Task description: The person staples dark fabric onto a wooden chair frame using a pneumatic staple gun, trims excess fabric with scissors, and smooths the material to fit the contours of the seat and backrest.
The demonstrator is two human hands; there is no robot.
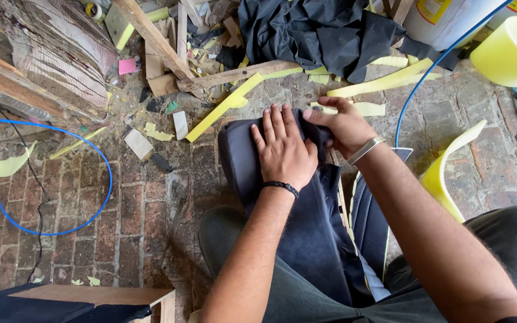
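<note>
- The left hand (283, 149) lay flat, fingers spread, pressing the dark fabric cover (306, 233) at frame centre.
- The right hand (343, 127) pinched the cover's upper edge, fingers curled closed.
- A yellow bucket (510, 54) stood upper right, contents unseen.
</note>
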